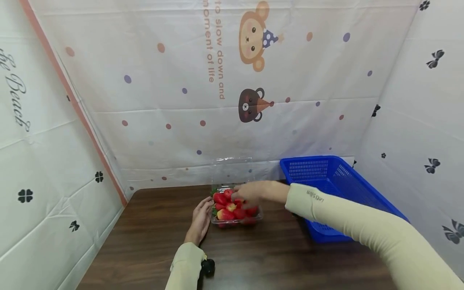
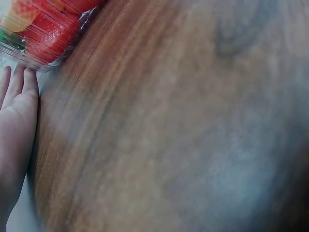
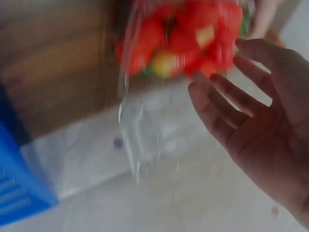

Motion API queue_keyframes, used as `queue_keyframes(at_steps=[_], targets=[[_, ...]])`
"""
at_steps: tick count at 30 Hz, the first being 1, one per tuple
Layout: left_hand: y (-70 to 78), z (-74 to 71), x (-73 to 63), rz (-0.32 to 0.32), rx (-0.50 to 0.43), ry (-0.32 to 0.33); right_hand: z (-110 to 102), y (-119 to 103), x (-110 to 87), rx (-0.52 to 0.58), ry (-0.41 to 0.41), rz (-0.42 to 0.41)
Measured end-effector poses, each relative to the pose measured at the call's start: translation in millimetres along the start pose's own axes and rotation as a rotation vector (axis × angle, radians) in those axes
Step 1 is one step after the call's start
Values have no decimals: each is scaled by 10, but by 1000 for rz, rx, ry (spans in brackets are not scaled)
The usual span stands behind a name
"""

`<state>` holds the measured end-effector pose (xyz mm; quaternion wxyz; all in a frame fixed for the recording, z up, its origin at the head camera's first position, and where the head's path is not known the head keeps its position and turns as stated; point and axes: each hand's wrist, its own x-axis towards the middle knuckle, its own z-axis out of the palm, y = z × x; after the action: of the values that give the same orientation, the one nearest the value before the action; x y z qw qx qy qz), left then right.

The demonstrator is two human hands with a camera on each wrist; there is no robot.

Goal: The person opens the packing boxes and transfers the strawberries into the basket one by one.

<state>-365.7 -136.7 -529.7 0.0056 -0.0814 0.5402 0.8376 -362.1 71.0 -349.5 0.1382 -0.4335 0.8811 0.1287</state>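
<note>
A clear plastic clamshell box [image 1: 237,221] full of strawberries [image 1: 226,214] stands on the table, its transparent lid [image 1: 232,171] raised at the back. Along the box's left side lies my left hand [image 1: 201,215], fingers extended with the tips at its wall; the left wrist view shows those fingers [image 2: 30,79] straight below the rim. My right hand [image 1: 253,190] is over the berries at the box's right rear, blurred in the head view. From the right wrist, that hand [image 3: 263,104] has spread, slightly bent fingers and nothing in its palm.
A blue perforated plastic basket [image 1: 328,237] stands to the right on the brown wooden table [image 1: 156,241], partly behind my right forearm. A small black object [image 1: 208,267] is beside my left wrist. Printed white cloth [image 1: 174,139] hangs behind and at both sides.
</note>
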Motion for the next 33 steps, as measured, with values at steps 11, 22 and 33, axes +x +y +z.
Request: queue_keyframes(at_steps=[11, 22, 33], targets=[[-22, 56, -2, 5, 6, 15, 499, -190, 45, -261, 100, -88], [-8, 85, -23, -5, 13, -21, 462, -92, -52, -242, 172, -76], [-75, 6, -14, 4, -17, -9, -23, 957, -593, -53, 552, 98]])
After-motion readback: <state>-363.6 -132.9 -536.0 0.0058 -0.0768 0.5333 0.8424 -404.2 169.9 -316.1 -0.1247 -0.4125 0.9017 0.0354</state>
